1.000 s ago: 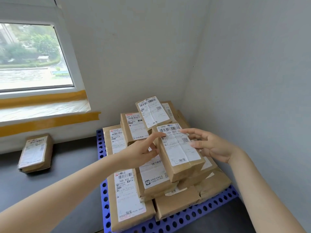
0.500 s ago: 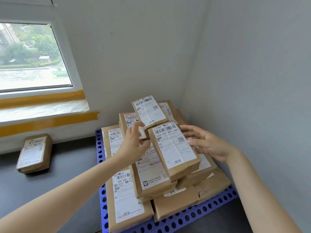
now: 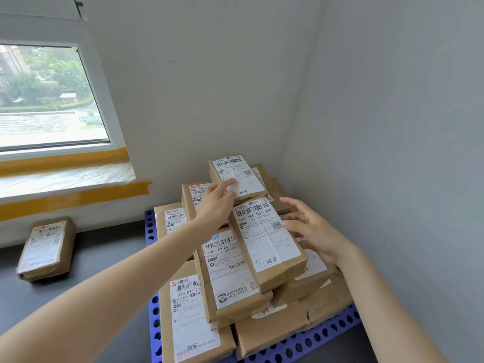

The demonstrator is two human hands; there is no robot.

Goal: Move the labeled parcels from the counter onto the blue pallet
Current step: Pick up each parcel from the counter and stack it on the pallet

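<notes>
Several brown parcels with white labels are piled on the blue pallet [image 3: 309, 344] in the room's corner. The parcel labelled 162-165 [image 3: 264, 239] lies tilted on top of the pile. My right hand [image 3: 311, 231] is open, its straight fingers against that parcel's right side. My left hand [image 3: 218, 203] reaches past its top left corner, and the straight fingertips touch the label of the highest parcel [image 3: 237, 175] behind it. One more labeled parcel [image 3: 44, 248] lies alone on the dark surface at the left, below the window.
Grey walls close in behind and to the right of the pallet. A window [image 3: 49, 100] with yellow tape along its sill [image 3: 65, 163] is at the left. Dark floor [image 3: 104, 260] lies between the lone parcel and the pallet.
My left hand has left the 162-165 parcel's left edge and moved up and back to the highest parcel. My right hand has stayed at the parcel's right side.
</notes>
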